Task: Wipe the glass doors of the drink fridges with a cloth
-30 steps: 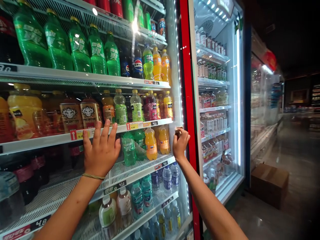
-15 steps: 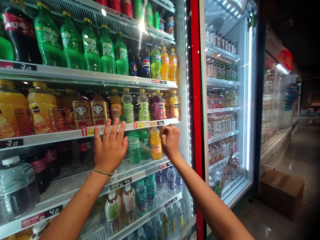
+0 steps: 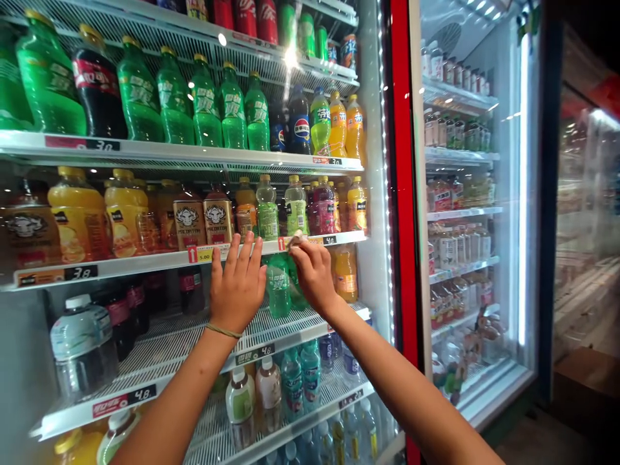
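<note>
My left hand [image 3: 238, 284] is spread flat, its fingertips at the front edge of the middle shelf [image 3: 140, 265], just right of a yellow 5.00 price tag [image 3: 205, 256]. At the same edge, farther right, my right hand [image 3: 314, 271] is closed in a pinch. A small crumpled whitish wad, like a tissue or cloth [image 3: 296, 240], sticks out from its fingertips against the price strip. Behind and below the hands, a green soda bottle [image 3: 279, 287] stands on the lower shelf, and an orange soda bottle [image 3: 345, 274] is to the right.
Above the hands stand juice bottles [image 3: 128, 210] and brown Predator bottles [image 3: 217, 216]. Green soda bottles [image 3: 208, 100] line the shelf higher up. A red door frame [image 3: 401, 161] runs down the right side, with another lit drinks cooler [image 3: 465, 213] beyond it.
My right hand has moved left along the shelf edge, toward my left hand, and the whitish wad now shows. The left hand stays near the same tag. The view has shifted left.
</note>
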The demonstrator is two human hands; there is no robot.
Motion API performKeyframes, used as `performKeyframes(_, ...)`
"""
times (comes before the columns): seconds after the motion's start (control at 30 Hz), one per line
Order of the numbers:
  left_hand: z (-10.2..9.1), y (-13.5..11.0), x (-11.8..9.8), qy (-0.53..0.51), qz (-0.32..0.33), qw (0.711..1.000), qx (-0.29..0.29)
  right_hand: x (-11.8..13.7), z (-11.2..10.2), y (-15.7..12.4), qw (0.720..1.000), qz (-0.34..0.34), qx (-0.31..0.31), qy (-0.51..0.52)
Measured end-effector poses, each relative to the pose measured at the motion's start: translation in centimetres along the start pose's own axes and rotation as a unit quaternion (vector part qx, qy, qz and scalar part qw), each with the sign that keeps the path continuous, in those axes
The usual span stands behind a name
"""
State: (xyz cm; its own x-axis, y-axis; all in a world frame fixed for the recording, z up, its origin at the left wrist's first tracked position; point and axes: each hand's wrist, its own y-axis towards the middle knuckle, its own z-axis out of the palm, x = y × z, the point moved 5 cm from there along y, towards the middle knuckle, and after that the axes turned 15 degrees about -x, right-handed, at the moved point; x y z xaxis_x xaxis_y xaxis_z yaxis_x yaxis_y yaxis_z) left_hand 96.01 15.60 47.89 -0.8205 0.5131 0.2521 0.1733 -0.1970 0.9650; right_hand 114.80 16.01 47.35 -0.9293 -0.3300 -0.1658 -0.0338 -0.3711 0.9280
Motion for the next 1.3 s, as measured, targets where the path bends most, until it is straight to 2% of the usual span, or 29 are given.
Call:
performKeyframes(0.07, -0.1, 0.0, 0.0, 0.007, 0.005, 1.0, -0.001, 0.2, 0.6, 1.1, 0.999, -0.015, 0.018, 0.022)
performKeyframes(0.17, -0.2, 0.1, -0.1, 0.025, 0.014, 1.0, 0.0, -2.2, 0.0, 2.2, 0.998, 0.059, -0.029, 0.023)
performKeyframes(0.27, -0.1, 0.1, -0.2, 0.023, 0.008, 1.0, 0.004, -3.0, -1.2, 0.9, 0.99, 0.114, -0.079, 0.01)
performKeyframes(0.33, -0.1, 0.1, -0.2, 0.017, 0.006, 1.0, 0.004, -1.3, -1.1, -0.4, 0.994, 0.083, -0.059, 0.03)
performKeyframes(0.43, -0.2, 0.1, -0.1, 0.013, 0.009, 1.0, 0.0, 1.6, 0.1, -1.5, 0.996, -0.018, 0.01, 0.084)
performKeyframes(0.5, -0.2, 0.1, 0.0, 0.011, 0.011, 1.0, -0.002, 1.1, 0.3, -1.5, 0.994, -0.043, 0.03, 0.095)
performKeyframes(0.53, -0.2, 0.0, 0.1, 0.011, 0.012, 1.0, -0.002, -0.3, 0.0, -1.3, 0.995, -0.032, 0.024, 0.091)
performKeyframes(0.6, -0.3, 0.0, 0.1, 0.011, 0.014, 1.0, -0.001, -4.6, -1.5, -0.9, 0.997, 0.03, -0.009, 0.064)
performKeyframes(0.73, -0.1, -0.1, 0.1, 0.013, 0.014, 1.0, -0.005, -15.1, -6.5, -1.5, 0.979, 0.187, -0.079, -0.001)
performKeyframes(0.8, 0.0, -0.1, 0.0, 0.013, 0.011, 1.0, -0.01, -18.1, -8.4, -2.1, 0.966, 0.241, -0.093, -0.024)
performKeyframes(0.83, 0.0, -0.2, 0.0, 0.013, 0.01, 1.0, -0.013, -18.7, -8.9, -2.3, 0.96, 0.26, -0.098, -0.034)
performKeyframes(0.87, 0.0, -0.2, 0.0, 0.013, 0.009, 1.0, -0.015, -18.5, -9.0, -2.4, 0.957, 0.271, -0.1, -0.039)
performKeyframes(0.93, 0.1, -0.2, -0.1, 0.012, 0.01, 1.0, -0.021, -15.8, -7.9, -2.4, 0.96, 0.262, -0.095, -0.026)
performKeyframes(1.1, 0.1, -0.2, 0.1, 0.025, 0.023, 0.999, -0.028, -2.1, -1.8, -1.5, 0.989, 0.123, -0.014, 0.08)
performKeyframes(1.17, 0.0, -0.2, 0.2, 0.027, 0.031, 0.999, -0.033, 2.2, -0.1, -1.2, 0.992, 0.066, 0.016, 0.108)
performKeyframes(1.23, -0.1, -0.2, 0.3, 0.031, 0.039, 0.998, -0.039, 4.0, 0.7, -1.0, 0.99, 0.011, 0.046, 0.13)
performKeyframes(1.3, -0.2, -0.2, 0.4, 0.036, 0.046, 0.997, -0.042, 2.8, 0.4, -0.8, 0.989, -0.021, 0.057, 0.137)
